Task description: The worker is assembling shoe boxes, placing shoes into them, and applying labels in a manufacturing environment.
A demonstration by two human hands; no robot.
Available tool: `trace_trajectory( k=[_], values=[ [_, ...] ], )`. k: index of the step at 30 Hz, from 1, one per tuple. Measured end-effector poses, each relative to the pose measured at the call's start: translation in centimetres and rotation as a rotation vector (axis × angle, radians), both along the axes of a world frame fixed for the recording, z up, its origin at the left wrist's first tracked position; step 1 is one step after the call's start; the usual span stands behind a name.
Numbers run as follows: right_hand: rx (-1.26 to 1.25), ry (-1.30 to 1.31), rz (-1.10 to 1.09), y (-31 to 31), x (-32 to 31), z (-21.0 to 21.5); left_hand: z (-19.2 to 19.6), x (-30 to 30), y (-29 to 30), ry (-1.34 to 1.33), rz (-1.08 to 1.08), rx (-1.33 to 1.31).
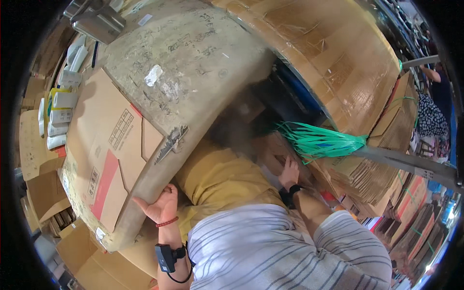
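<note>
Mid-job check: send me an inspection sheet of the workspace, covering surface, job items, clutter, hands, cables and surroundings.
Surface: table scuffed and marked with scribbles; a torn patch near its edge.
Job items: flat carton with a red band, lying on the table; brown cardboard by the right hand.
Clutter: white rolls and a metal container at far left; green straps hanging over a metal bar.
Hands: left hand open at the table edge, nothing seen in it; right hand's fingers at the cardboard, grip unclear.
Cables: black cable looped at the left forearm device.
Surroundings: stacked cardboard at right; another person beyond.
</note>
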State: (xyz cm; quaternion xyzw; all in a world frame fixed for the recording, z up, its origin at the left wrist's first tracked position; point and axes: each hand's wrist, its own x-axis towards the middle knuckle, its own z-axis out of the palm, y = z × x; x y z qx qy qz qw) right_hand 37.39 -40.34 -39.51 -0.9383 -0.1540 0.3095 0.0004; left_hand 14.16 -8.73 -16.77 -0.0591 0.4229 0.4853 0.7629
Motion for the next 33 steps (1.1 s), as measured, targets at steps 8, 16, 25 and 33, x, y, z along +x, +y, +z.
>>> trace_trajectory(
  k=[8, 16, 25, 33],
  values=[
    [0.045, -0.102, 0.019, -0.1, -0.4, -0.3, 0.0, 0.0, -0.3, -0.019, -0.054, 0.036],
    [-0.085, -0.054, -0.009, 2.2, 1.0, 1.3, -0.8, -0.8, -0.2, -0.056, -0.090, 0.061],
    [-0.142, 0.029, 0.177, -0.4, 5.2, -6.6, 0.0, 0.2, -0.3, -0.044, -0.054, 0.055],
    [-0.217, 0.101, 0.343, 5.4, 5.0, -0.7, -0.2, -0.2, -0.3, -0.059, -0.037, 0.038]
  ],
)
